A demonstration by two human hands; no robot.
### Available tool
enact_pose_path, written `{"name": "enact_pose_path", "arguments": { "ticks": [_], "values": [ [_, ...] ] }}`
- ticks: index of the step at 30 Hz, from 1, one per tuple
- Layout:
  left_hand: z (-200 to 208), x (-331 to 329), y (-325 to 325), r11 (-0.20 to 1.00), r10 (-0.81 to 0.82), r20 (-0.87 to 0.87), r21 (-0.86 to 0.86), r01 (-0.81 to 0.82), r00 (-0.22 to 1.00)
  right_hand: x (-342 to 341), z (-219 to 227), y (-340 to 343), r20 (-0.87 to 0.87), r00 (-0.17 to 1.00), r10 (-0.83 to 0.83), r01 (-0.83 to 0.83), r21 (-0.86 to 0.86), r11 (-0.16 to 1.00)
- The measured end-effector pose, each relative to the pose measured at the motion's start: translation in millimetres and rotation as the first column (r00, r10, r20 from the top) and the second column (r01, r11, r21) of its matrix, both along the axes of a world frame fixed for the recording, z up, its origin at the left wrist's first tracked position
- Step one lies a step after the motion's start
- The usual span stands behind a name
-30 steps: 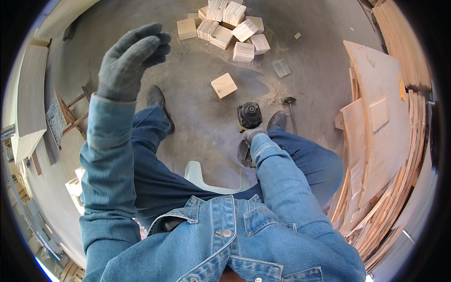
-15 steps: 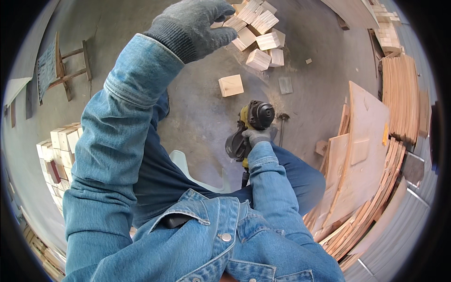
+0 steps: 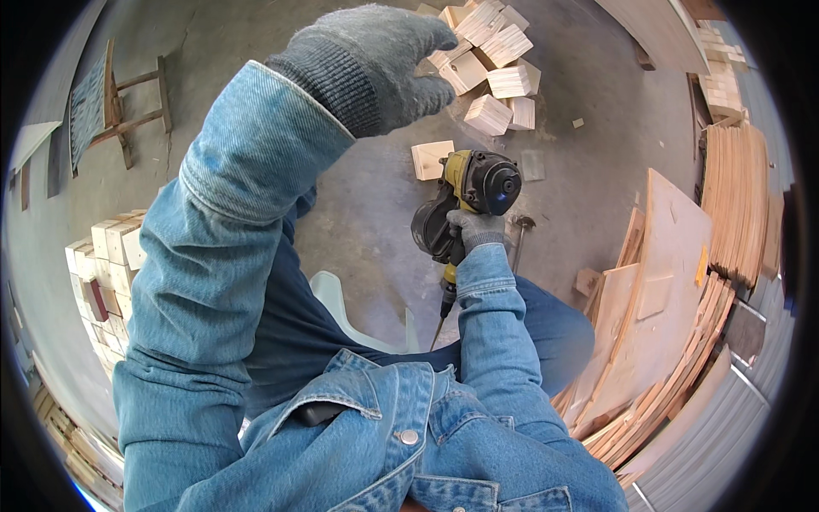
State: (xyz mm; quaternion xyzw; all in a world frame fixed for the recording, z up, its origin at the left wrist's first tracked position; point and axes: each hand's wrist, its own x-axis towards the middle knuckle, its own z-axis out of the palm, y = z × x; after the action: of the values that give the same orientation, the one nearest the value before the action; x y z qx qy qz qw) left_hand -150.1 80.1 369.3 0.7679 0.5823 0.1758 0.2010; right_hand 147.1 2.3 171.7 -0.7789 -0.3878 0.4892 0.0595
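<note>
My right hand [image 3: 476,229], in a grey glove, grips a yellow and black coil nail gun [image 3: 493,183] by its handle. The gun's round black cap faces up, and a hose fitting trails from its handle end toward my lap. Raised at upper left, my left hand [image 3: 375,66] is gloved too, thumb and fingers apart with nothing between them. Just beyond the nail gun a single wooden block [image 3: 429,160] lies on the concrete floor. Past my left fingertips is a heap of pale wooden blocks [image 3: 505,81].
A hammer [image 3: 523,224] and a small grey plate [image 3: 532,165] lie right of the gun. Plywood sheets [image 3: 653,299] and stacked boards [image 3: 735,205] line the right side. Stacked blocks [image 3: 115,243] and a wooden frame [image 3: 128,111] stand left. A pale curved edge [image 3: 331,293] shows between my legs.
The nail gun has come up in my right hand, farther from my body and slightly right, now partly overlapping the single block. My left hand has shifted a little right and down, still spread.
</note>
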Motion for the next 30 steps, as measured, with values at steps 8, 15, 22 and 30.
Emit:
{"name": "enact_pose_path", "arguments": {
  "ticks": [8, 15, 22, 30],
  "values": [
    [7.6, 7.4, 0.8, 0.994, -0.005, -0.132, -0.105, -0.009, 0.991, 16.8, -85.2, 9.2, 0.027, 0.997, 0.073, -0.075, 0.084, 0.994],
    [13.2, 10.7, 1.4, 0.981, -0.012, -0.188, -0.193, -0.025, 0.982, 12.5, -21.3, 1.5, -0.083, 0.993, -0.081, 0.091, 0.123, 0.988],
    [13.9, 16.6, 2.1, 0.984, -0.031, -0.191, -0.176, -0.003, 0.981, 42.8, -52.7, -35.5, 0.104, 0.993, -0.055, 0.065, -0.089, 0.994],
    [3.9, 30.7, 8.9, 0.984, -0.077, -0.169, -0.171, 0.048, 0.983, 48.3, -64.4, -77.8, 0.072, 0.991, -0.113, 0.134, -0.474, 0.870]
  ]
}}
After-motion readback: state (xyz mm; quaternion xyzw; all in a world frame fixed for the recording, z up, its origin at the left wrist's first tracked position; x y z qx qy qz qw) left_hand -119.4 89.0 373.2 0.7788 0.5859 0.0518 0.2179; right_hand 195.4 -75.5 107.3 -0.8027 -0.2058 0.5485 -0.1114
